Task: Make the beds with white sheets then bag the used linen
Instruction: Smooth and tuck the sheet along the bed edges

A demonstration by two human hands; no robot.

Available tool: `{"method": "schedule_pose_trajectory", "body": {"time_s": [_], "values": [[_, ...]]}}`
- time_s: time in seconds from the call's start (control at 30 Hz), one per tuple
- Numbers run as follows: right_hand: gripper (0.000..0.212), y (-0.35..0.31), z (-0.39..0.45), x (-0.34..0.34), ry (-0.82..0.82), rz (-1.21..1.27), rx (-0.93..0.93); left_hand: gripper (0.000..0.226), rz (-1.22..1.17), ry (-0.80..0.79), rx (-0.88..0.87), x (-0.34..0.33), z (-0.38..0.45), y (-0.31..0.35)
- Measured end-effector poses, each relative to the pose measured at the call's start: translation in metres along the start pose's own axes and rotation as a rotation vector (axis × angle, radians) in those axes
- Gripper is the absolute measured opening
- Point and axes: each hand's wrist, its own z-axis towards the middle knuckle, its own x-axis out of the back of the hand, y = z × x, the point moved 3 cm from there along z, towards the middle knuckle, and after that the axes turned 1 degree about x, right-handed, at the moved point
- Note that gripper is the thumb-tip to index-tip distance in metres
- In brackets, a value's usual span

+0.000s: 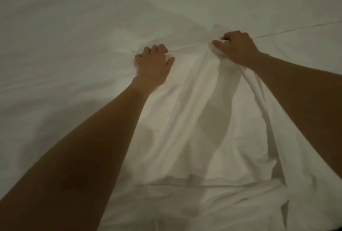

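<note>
The white sheet (194, 119), spread over the bed, is gripped in bunched folds by left hand (152, 63) & right hand (238, 49), fingers curled into cloth, & should prob. be drawn evenly w/ both so creases are pulled flat.

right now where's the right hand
In the head view the right hand is right of centre, gripping a bunched fold of the white sheet, level with and slightly above the left hand.
</note>
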Motion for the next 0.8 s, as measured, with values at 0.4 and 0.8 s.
{"method": "schedule_pose_trajectory", "body": {"time_s": [0.4, 0.8], "values": [[0.023, 0.102, -0.09, 0.013, 0.028, 0.306, -0.177, 0.047, -0.059, -0.036, -0.225, 0.0, -0.033, 0.138], [0.012, 0.17, -0.125, 0.027, -0.186, 0.189, 0.027, 0.061, -0.209, -0.025, -0.227, -0.051, -0.032, 0.239]]}}
